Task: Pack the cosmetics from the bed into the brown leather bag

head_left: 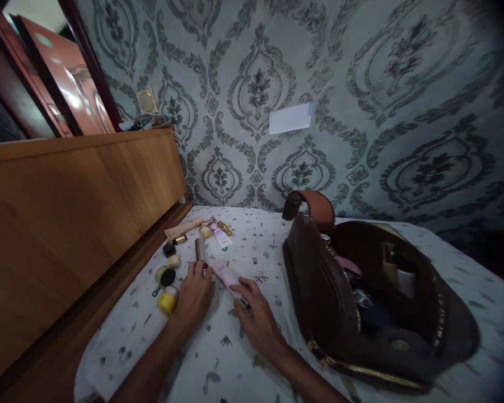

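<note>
My right hand (260,320) is closed around the dark-capped end of a pale pink squeeze tube (225,275), which lies low over the bed sheet. Beside it, my left hand (196,291) has its fingers curled at the near end of a slim lip gloss tube (200,250) with a tan side; a bit of dark red shows by the fingertips. Left of that hand are a yellow jar (167,302), a black round lid (168,277) and a small cream-coloured jar (173,261). Farther back lie a long peach tube (183,228), a white-and-pink tube (221,235) and a gold lipstick case (224,228).
A large brown cosmetic bag (319,302) stands unzipped on the right, with bottles and other items inside and its flap (317,207) raised. A wooden headboard-like panel (84,196) borders the left side. Patterned wallpaper (260,89) covers the wall behind the printed sheet (218,364).
</note>
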Tool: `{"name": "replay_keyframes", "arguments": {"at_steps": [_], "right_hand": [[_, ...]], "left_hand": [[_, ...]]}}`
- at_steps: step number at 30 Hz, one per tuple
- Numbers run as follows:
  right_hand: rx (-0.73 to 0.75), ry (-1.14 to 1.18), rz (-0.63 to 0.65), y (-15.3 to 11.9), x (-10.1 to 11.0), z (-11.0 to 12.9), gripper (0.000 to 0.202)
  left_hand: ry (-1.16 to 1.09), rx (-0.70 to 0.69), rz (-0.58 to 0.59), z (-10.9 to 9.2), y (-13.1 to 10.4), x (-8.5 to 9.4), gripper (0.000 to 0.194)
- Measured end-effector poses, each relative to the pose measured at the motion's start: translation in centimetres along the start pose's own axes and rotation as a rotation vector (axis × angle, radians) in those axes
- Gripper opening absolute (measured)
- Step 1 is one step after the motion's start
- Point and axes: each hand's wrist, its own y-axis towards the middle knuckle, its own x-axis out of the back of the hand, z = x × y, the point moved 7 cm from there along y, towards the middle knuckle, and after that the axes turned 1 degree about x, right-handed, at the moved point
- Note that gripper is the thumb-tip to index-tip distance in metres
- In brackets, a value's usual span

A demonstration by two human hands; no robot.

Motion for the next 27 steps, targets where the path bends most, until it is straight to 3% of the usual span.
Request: {"name": "replay_keyframes", "arguments": {"at_steps": [4,8,11,14,21,24,27], "right_hand": [[0.018,0.004,0.015,0.1,0.2,0.4,0.035],[0.013,0.005,0.000,0.0,0.2,0.3,0.034],[-0.008,0.016,0.012,-0.1,0.0,0.0,0.034],[-0.006,0.037,0.023,-0.1,0.0,0.1,0.035],[0.014,0.004,-0.038,-0.1,0.5,0.1,0.031],[0.014,-0.006,-0.036,0.0,0.4,0.0,0.031],[0.001,-0.008,-0.032,0.1,0.5,0.1,0.031]], "left_hand": [[-0.066,-0.038,-0.001,-0.7,0.1,-0.1,0.018],[-0.139,-0.046,-0.028,0.7,1.0,0.4,0.017],[-0.167,-0.013,-0.039,3.6,2.8,0.9,0.017],[-0.180,0.051,-0.038,7.8,5.6,0.9,0.018],[-0.235,0.286,0.064,17.9,11.2,-1.0,0.036],[-0.300,0.340,0.122,20.1,11.9,-2.2,0.037],[-0.368,0.358,0.164,21.0,11.7,-3.2,0.037]]}}
